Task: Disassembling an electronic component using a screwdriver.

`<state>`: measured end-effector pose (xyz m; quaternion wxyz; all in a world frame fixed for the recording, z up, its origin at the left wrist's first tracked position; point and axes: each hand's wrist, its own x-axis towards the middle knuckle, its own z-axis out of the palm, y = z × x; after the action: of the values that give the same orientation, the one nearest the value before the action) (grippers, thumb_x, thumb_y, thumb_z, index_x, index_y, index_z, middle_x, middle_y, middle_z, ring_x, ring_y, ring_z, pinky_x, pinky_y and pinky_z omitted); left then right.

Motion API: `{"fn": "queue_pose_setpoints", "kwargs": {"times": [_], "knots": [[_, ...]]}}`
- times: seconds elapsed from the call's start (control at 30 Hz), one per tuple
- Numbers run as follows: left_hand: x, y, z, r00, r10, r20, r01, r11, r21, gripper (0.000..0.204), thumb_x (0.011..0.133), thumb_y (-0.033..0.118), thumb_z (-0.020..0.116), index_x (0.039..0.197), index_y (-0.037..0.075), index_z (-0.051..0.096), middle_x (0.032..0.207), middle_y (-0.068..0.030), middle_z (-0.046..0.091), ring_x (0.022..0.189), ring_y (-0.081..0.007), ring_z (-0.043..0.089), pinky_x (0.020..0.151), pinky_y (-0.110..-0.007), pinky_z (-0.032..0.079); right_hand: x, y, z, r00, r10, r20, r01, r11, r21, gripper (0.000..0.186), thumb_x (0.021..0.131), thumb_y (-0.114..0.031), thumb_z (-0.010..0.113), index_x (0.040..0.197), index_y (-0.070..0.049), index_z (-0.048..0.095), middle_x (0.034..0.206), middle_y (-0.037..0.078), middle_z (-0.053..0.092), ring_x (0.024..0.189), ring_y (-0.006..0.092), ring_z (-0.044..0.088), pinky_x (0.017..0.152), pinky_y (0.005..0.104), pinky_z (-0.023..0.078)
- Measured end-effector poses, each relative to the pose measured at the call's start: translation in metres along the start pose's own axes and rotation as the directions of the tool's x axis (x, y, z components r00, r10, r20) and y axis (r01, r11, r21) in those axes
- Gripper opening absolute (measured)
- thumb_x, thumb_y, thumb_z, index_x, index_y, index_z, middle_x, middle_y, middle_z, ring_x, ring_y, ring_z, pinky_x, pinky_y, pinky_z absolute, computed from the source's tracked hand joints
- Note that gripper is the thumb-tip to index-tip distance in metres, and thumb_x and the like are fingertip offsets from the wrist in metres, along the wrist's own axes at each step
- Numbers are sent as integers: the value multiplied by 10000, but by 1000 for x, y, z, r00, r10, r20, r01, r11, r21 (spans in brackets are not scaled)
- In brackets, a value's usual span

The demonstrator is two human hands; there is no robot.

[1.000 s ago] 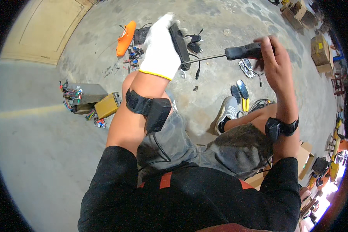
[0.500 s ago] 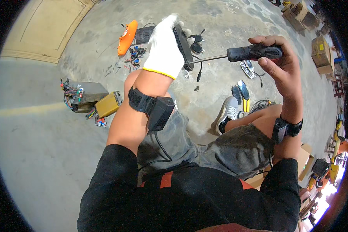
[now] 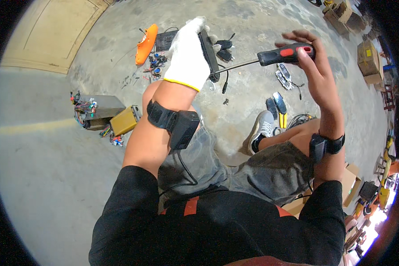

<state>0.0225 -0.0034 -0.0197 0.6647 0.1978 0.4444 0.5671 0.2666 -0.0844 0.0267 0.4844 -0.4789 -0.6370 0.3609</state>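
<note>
The left hand (image 3: 187, 55), in a white knit glove, is curled closed around a slim black case (image 3: 209, 55), holding it above the concrete floor (image 3: 235, 117). The bare right hand (image 3: 320, 79) loosely grips a black-and-red screwdriver (image 3: 281, 55), thumb against its handle, some fingers partly extended; the shaft's tip meets the case's near end. Beyond the glove lies an orange plastic shell (image 3: 146, 45); a gold metal box (image 3: 125, 120) sits near the left forearm.
</note>
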Motion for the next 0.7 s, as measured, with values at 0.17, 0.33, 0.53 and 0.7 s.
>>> {"fn": "queue_pose_setpoints", "kwargs": {"times": [0.17,0.33,0.53,0.7], "knots": [[0,-1,-1,1000,-28,13,28,999,-41,148,889,217,634,909,74,601,779,-71,614,666,-218,626,604,-385,581,1,-5,-3,967,-206,150,134,912,388,521,901,-26,609,1379,-29,402,1406,181,470,1304,405,486,1041,486,433],[-3,-2,1,999,-16,28,17,999,-28,132,896,196,623,904,66,603,775,-75,618,653,-215,628,601,-376,582,1,2,-17,955,-138,264,23,917,397,347,878,-37,652,1188,-54,498,1308,170,539,1220,353,559,779,322,553],[-1,-5,-1,998,-55,43,56,998,-29,162,897,203,625,895,42,606,749,-88,617,636,-221,633,599,-371,583,-2,-10,-20,982,27,187,-61,982,181,338,825,-134,753,1096,-43,573,1064,125,660,812,140,648,524,219,496],[-3,-3,-2,997,-58,60,58,998,-6,180,893,225,633,892,47,610,748,-91,623,640,-223,635,608,-354,577,0,-15,-17,969,242,51,-233,963,-138,331,869,-296,736,1002,-20,614,779,63,662,608,86,606,459,237,456]]}}
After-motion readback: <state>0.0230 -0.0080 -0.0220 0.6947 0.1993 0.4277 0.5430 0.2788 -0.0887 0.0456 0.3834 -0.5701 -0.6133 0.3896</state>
